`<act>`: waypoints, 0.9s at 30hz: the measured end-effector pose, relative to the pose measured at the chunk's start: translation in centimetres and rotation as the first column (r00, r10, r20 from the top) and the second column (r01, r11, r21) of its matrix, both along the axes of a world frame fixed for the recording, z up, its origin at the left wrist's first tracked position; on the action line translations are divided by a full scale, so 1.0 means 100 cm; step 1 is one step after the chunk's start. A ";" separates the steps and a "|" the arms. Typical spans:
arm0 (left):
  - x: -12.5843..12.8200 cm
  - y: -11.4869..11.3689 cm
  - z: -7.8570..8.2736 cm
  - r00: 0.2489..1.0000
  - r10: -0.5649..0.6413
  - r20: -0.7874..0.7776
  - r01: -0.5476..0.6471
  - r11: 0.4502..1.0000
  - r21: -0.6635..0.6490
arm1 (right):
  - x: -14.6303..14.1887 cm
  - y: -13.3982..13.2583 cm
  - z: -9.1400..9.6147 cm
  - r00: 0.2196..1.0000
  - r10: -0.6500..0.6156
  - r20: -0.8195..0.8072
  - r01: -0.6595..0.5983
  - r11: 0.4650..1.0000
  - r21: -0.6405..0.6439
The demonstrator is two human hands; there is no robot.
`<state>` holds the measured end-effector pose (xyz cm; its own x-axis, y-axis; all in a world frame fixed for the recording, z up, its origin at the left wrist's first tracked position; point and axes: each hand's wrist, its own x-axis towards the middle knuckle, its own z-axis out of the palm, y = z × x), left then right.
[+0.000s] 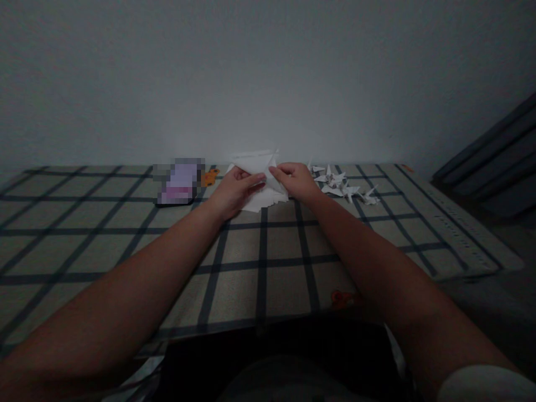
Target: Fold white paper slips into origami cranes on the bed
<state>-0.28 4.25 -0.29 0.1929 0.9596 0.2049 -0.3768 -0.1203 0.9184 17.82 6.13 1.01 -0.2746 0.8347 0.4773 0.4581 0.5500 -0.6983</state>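
Note:
Both hands hold a partly folded piece of white paper (268,163) near the far side of the table. My left hand (238,187) grips its left side between thumb and fingers. On the other side, my right hand (294,177) pinches the paper's edge with thumb and forefinger. Beneath lies a stack of white paper sheets (268,200), partly covered by the hands. Just right of my right hand, several folded white paper cranes (335,181) sit in a cluster. The dim light hides the finer creases.
A phone (181,181) with a blurred-out screen lies left of the paper, beside an orange pattern (210,177) on the checked tablecloth (243,251). A plain wall (268,78) rises behind the table. Dark draped fabric (494,162) hangs at the right.

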 end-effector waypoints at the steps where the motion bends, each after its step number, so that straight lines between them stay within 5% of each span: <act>1: 0.000 0.001 -0.001 1.000 0.015 0.004 -0.015 1.000 0.002 | 0.000 -0.001 0.001 1.000 0.008 -0.004 -0.008 1.000 -0.009; 12: -0.006 0.011 -0.008 0.980 0.197 0.027 -0.197 0.980 -0.008 | -0.001 0.005 -0.002 0.964 -0.025 -0.264 0.011 0.998 -0.057; 16: -0.004 0.008 -0.007 0.989 0.143 0.025 -0.143 0.990 -0.016 | 0.000 0.008 -0.003 0.972 0.055 -0.227 -0.070 0.996 -0.060; 27: -0.003 0.001 -0.005 0.984 0.168 -0.061 -0.170 0.985 -0.024 | 0.000 0.004 -0.001 0.989 0.036 -0.144 -0.046 0.997 -0.069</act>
<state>-0.53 4.36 -0.78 0.0382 0.9847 0.1701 -0.2991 -0.1511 0.9422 17.79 6.55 0.93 -0.2430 0.8575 0.4536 0.3289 0.5127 -0.7931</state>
